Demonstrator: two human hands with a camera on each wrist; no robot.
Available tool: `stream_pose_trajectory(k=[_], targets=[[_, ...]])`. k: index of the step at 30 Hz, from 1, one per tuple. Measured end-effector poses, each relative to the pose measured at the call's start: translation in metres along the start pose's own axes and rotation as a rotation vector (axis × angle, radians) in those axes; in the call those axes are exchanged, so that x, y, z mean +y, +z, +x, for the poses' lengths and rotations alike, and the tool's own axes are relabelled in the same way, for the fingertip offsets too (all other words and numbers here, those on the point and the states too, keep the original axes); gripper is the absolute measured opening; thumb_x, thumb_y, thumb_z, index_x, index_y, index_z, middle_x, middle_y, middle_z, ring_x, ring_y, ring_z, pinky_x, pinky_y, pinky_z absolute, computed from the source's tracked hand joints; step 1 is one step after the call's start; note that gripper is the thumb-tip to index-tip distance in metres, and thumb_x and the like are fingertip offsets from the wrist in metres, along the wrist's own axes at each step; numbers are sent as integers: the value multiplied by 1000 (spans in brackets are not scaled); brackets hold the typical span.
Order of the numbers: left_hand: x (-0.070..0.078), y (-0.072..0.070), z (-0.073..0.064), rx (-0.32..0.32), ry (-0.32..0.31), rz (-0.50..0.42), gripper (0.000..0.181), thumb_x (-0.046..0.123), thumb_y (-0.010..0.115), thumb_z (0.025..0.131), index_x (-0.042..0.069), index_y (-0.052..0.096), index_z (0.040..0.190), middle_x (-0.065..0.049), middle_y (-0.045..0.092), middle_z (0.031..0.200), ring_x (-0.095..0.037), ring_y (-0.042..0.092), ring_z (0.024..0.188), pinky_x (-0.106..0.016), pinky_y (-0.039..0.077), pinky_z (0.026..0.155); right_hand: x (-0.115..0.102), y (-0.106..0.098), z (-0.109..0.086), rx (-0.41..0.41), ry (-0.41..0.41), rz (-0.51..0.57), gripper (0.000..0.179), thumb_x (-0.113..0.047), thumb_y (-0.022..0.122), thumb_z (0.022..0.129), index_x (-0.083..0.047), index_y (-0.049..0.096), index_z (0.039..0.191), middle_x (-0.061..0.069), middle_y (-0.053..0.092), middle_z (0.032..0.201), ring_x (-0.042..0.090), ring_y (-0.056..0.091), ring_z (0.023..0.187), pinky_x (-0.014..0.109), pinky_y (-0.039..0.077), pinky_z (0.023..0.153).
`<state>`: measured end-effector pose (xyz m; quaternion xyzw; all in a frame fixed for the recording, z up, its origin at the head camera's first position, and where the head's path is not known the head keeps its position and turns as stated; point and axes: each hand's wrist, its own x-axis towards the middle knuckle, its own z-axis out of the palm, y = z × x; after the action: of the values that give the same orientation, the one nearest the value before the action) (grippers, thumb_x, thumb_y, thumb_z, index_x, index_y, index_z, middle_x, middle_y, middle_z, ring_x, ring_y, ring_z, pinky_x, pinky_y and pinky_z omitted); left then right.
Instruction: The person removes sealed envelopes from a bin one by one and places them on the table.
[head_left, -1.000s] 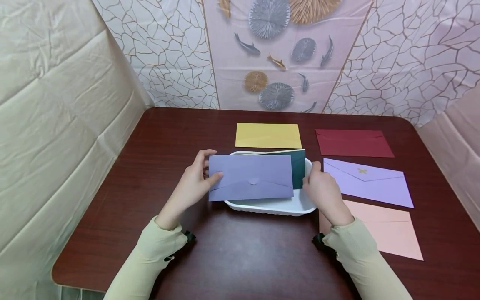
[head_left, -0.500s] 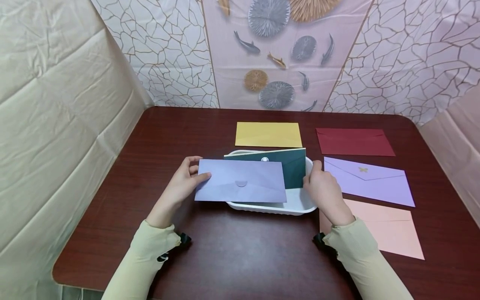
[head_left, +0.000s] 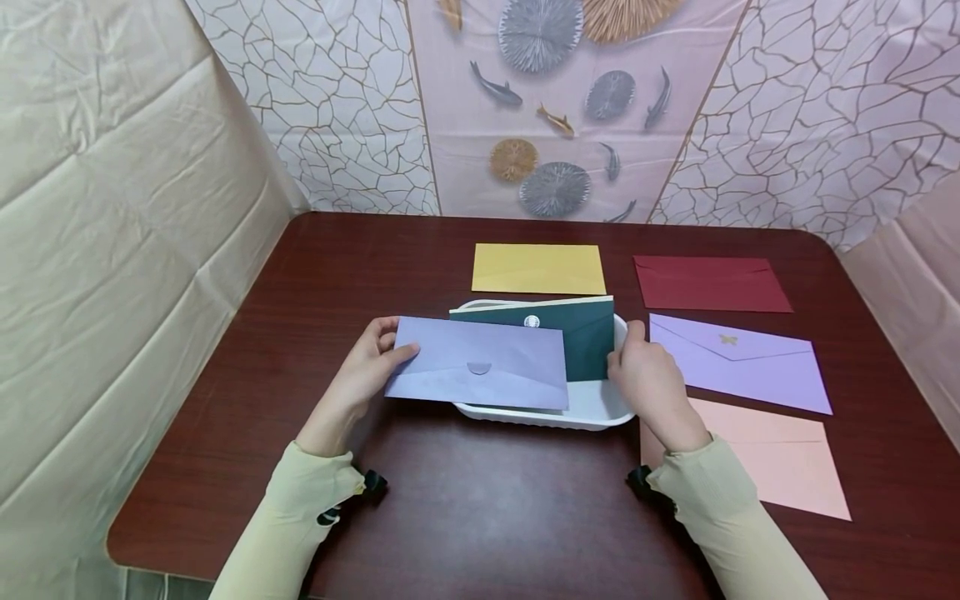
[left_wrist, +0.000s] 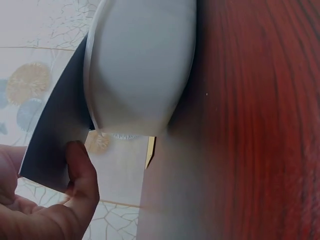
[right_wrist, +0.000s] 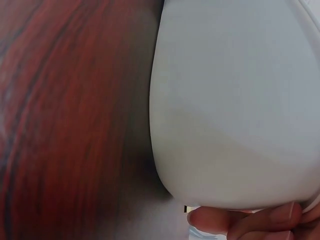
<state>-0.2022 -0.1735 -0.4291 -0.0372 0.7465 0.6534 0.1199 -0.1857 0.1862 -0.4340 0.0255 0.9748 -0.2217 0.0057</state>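
My left hand (head_left: 367, 371) pinches a blue-lilac envelope (head_left: 480, 362) at its left end, thumb on the front. The envelope tilts over the near left part of a white tray (head_left: 600, 408), its right end overlapping the tray. Behind it a dark green envelope (head_left: 585, 333) with a white round seal stands in the tray. My right hand (head_left: 651, 371) grips the tray's right end, thumb by the green envelope's edge. In the right wrist view, fingers (right_wrist: 215, 220) curl against the tray's end wall. From below, the left wrist view shows the held envelope (left_wrist: 55, 125) beside the tray.
A yellow envelope (head_left: 537, 268) lies behind the tray. Right of it lie a dark red envelope (head_left: 711, 283), a light purple envelope (head_left: 750, 362) with a gold butterfly, and a pink envelope (head_left: 787, 467) partly under my right forearm. All rest on the dark wooden table (head_left: 487, 508).
The blue-lilac envelope has moved left and slightly down with my left hand and tipped a little, uncovering more of the green envelope and its seal. My right hand has stayed on the tray.
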Motion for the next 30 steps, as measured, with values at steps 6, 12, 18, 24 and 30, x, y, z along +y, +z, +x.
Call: stream_pose_trajectory(k=[6, 12, 18, 24, 30], targets=[[5, 0, -1, 22, 8, -44, 53, 6, 60, 98, 3, 33, 143, -17, 60, 124, -13, 64, 84, -29, 52, 69, 0, 0, 0, 15, -13, -3, 36, -8, 51, 97, 17, 39, 121, 39, 62, 87, 46, 68, 68, 55, 55, 58], [14, -8, -1, 24, 54, -32, 52, 7, 60, 99, 6, 34, 144, -17, 59, 126, -13, 65, 88, -31, 53, 71, 0, -1, 0, 15, -20, -10, 36, -8, 53, 98, 17, 39, 120, 37, 62, 85, 44, 67, 65, 54, 55, 57], [25, -17, -1, 28, 96, -15, 53, 9, 60, 100, 8, 34, 145, -17, 58, 129, -14, 66, 90, -31, 54, 72, 1, -2, -1, 19, -25, -9, 35, -8, 53, 98, 16, 39, 119, 37, 63, 85, 44, 68, 65, 54, 55, 57], [36, -29, -1, 70, 151, -59, 48, 9, 59, 100, 11, 36, 142, -10, 59, 122, -15, 66, 91, -32, 55, 70, 2, -1, -1, 21, -29, -8, 35, -9, 53, 98, 16, 40, 119, 37, 63, 85, 44, 67, 65, 54, 55, 56], [45, -42, 0, 111, 201, -105, 42, 8, 60, 100, 16, 40, 136, -2, 61, 114, -13, 65, 90, -29, 54, 69, 2, -1, -1, 13, -19, -8, 35, -9, 52, 98, 16, 39, 119, 38, 63, 86, 44, 67, 65, 54, 55, 56]])
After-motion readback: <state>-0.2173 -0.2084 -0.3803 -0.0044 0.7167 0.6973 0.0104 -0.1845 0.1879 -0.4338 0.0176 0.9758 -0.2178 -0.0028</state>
